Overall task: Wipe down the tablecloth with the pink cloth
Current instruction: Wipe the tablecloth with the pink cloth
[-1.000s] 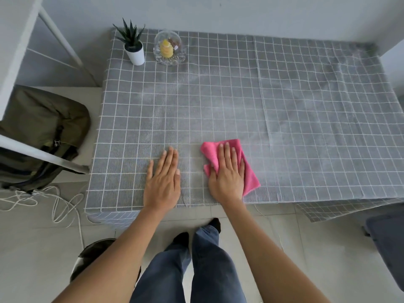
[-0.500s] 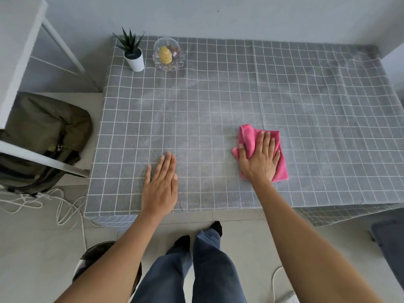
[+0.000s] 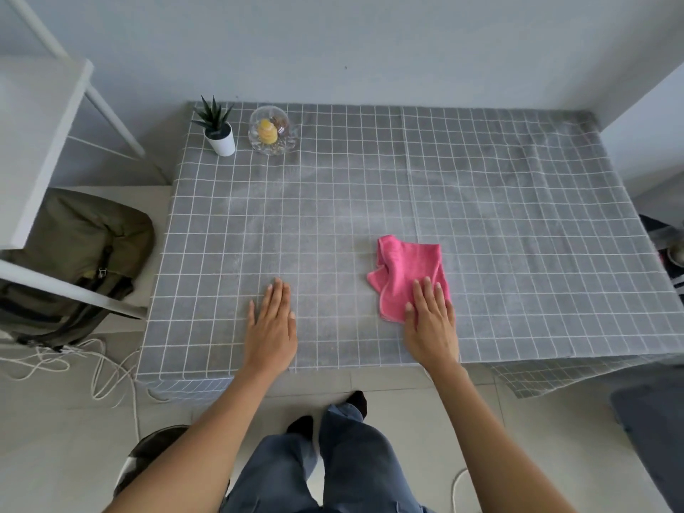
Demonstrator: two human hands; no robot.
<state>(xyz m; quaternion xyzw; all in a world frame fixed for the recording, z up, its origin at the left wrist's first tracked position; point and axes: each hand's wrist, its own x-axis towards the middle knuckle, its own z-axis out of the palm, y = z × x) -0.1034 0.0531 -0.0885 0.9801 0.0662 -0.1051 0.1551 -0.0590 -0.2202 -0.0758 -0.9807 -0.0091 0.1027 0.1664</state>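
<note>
The grey tablecloth (image 3: pixel 518 224) with a white grid covers the whole table. A crumpled pink cloth (image 3: pixel 401 268) lies on it, right of centre and near the front edge. My right hand (image 3: pixel 431 323) lies flat with its fingers pressed on the near part of the cloth; the far part of the cloth is uncovered. My left hand (image 3: pixel 272 327) rests flat on the bare tablecloth to the left, fingers together, holding nothing.
A small potted plant (image 3: pixel 218 133) and a glass bowl (image 3: pixel 271 131) holding a yellow item stand at the far left corner. A green backpack (image 3: pixel 74 264) and white cables (image 3: pixel 92 368) lie on the floor at left. White shelving (image 3: pixel 37 142) rises at left.
My right hand swept the pink cloth from beside my left hand over to the right, then slid back so that only its fingers cover the cloth. My left hand stayed put.
</note>
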